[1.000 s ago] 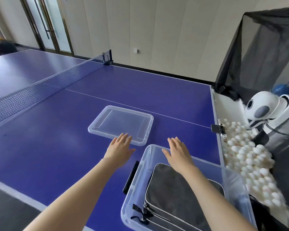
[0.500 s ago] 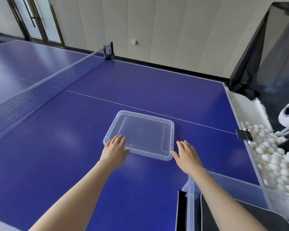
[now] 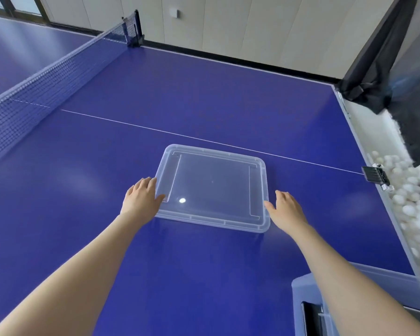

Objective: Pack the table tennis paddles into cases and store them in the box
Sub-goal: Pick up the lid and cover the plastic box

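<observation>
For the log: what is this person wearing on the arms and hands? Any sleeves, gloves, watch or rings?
Nothing worn shows. The left hand and right hand are bare, with no gloves and no rings visible. The left forearm and right forearm are uncovered down to the bottom edge of the frame: no sleeve, cuff, watch or wristband in view, and no markings.

Clear lid [image 3: 212, 187], blue table [image 3: 204, 98]
</observation>
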Tool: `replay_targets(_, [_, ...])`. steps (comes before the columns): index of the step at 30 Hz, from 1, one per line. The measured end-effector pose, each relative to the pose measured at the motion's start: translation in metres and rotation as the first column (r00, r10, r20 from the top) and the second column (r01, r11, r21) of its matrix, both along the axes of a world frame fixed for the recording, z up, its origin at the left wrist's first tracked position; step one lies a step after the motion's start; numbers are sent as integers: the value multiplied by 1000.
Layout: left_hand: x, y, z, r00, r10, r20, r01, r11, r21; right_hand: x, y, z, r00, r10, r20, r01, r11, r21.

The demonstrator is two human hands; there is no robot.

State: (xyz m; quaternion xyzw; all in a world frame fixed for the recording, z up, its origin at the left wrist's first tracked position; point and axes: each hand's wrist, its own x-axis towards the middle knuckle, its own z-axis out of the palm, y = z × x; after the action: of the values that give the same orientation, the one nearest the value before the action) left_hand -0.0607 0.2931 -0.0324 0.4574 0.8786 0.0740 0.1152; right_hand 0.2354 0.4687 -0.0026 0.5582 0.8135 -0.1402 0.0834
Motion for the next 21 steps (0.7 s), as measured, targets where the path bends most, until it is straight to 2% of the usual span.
replay_targets(5, [-26, 23, -31, 994, 102, 41, -100, 994, -34, -10, 33, -36, 996, -89, -17, 89, 995, -40])
replay_targets(11, [-49, 47, -67, 987, 145, -69, -154, 977, -148, -23, 61, -79, 992, -120, 39, 120, 993, -2])
replay_targets(18, [-52, 63, -94, 979, 199, 38, -190, 966, -174, -34, 72, -111, 978, -158, 134, 161, 987, -15])
replay_targets(21, [-47, 66, -97, 976, 208, 59, -196, 967, -161, -39, 73, -118, 975, -186, 117, 190, 981, -25])
